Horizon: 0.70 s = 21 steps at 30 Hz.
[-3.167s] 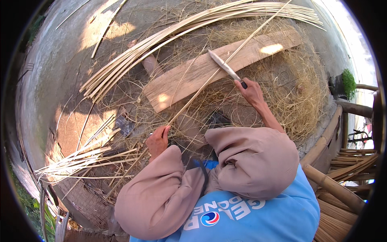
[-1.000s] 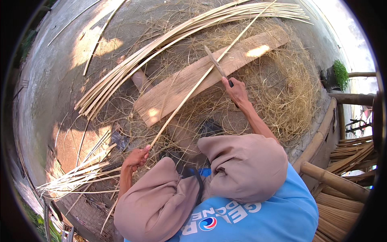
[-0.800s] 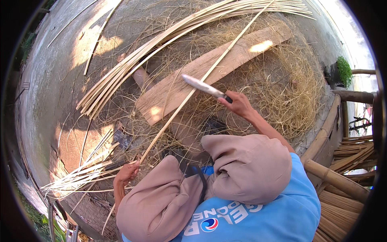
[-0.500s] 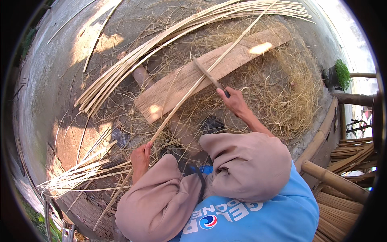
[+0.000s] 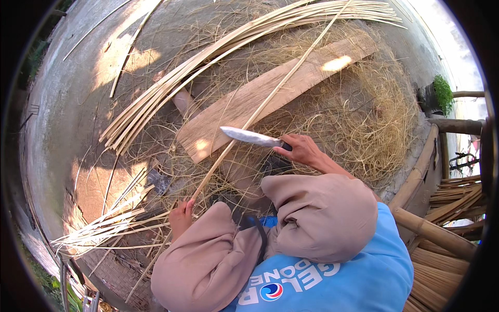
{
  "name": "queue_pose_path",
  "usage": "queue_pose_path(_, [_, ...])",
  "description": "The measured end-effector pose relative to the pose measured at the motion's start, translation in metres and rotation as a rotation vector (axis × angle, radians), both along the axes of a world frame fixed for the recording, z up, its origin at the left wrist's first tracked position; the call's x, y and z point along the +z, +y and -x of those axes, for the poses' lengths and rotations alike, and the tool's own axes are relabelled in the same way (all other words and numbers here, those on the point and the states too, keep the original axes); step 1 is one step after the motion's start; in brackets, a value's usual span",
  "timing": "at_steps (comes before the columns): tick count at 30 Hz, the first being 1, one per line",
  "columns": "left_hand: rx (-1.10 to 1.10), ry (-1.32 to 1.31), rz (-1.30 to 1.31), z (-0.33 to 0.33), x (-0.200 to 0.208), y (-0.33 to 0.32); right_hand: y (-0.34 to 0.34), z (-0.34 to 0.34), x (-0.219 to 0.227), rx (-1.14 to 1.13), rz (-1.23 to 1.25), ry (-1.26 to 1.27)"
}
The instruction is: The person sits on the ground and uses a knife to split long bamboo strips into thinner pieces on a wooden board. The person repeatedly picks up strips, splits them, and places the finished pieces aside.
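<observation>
My left hand point(image 5: 181, 216), beside my left knee, is closed around a long thin bamboo strip point(image 5: 270, 94). The strip slants up and away to the right across a flat wooden board point(image 5: 317, 66), and its near end trails behind the hand. In my right hand point(image 5: 303, 149) is a knife point(image 5: 252, 137), gripped by its dark handle. Its broad pale blade points left and lies across the strip just off the board's near edge. Whether blade and strip touch, I cannot tell.
Curly shavings point(image 5: 358, 127) cover the ground around the board. A bundle of split strips point(image 5: 171, 78) arcs along its far side. Shorter pale strips point(image 5: 112, 229) lie at the left. On the right stand a bamboo rail point(image 5: 434, 231), stacked strips point(image 5: 442, 270) and a potted green plant point(image 5: 443, 96).
My right hand has drawn the knife nearer along the strip, from over the board to its near edge. The blade's flat face now shows. My left hand has shifted slightly nearer.
</observation>
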<state>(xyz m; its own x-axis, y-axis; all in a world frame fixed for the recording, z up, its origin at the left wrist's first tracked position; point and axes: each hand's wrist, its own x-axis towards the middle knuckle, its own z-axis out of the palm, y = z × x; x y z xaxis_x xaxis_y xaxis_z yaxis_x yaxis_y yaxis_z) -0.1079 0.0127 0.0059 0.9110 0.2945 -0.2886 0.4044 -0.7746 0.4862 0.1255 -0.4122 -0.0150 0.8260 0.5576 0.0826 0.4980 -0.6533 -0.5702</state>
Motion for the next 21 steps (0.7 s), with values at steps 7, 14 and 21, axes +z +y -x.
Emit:
queue_pose_path(7, [0.08,0.07,0.074,0.036,-0.01,0.035,-0.084,-0.132,0.017,-0.844,-0.021,0.143])
queue_pose_path(14, [0.112,0.163,-0.042,0.054,0.005,0.039,0.003,-0.013,0.001,-0.098,0.056,0.101])
queue_pose_path(21, [0.012,-0.281,0.052,0.049,-0.012,0.027,-0.102,-0.122,0.032,-0.945,-0.013,0.206])
